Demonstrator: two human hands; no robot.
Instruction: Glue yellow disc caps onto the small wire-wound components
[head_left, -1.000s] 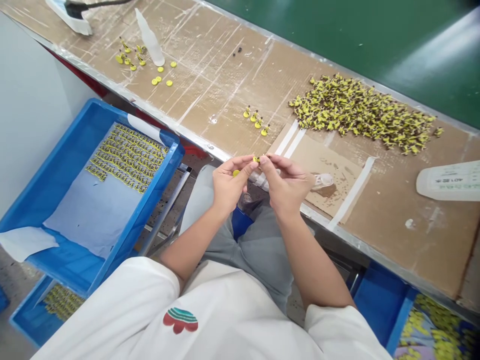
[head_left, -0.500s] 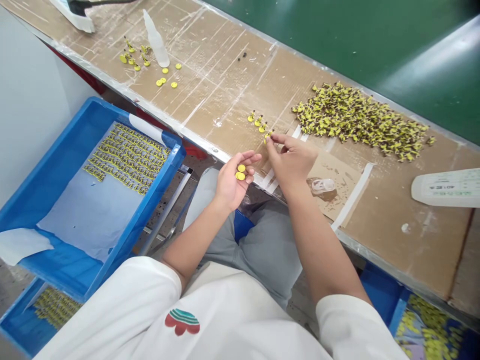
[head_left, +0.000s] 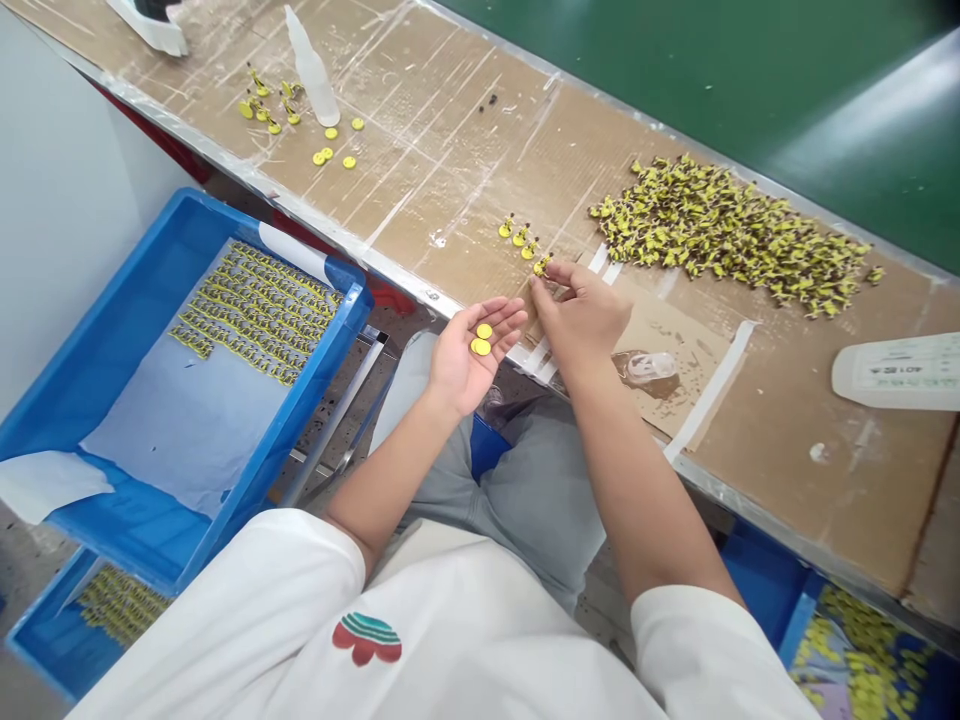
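My left hand [head_left: 471,362], palm up with its fingers slightly curled, holds a few round yellow discs [head_left: 482,340] at the front of the table. Just right of it, my right hand [head_left: 586,312] is low over the cardboard, thumb and forefinger a little apart beside a small figure on a yellow disc base [head_left: 542,266]. That figure stands upright at the near end of a short row of similar figures [head_left: 520,236]. Behind my right hand lies a large heap of small yellow and dark figures [head_left: 720,230].
A white nozzle bottle [head_left: 313,75] stands at the back left near loose discs [head_left: 349,162] and more figures [head_left: 262,108]. A blue tray [head_left: 45,400] with rows of pieces sits at my left. A clear blob-like item [head_left: 651,367] and a white bottle [head_left: 904,372] lie at right.
My right thumb and forefinger have parted from the nearest figure, which now stands by itself in the row. My left hand stays nearly still with the discs.
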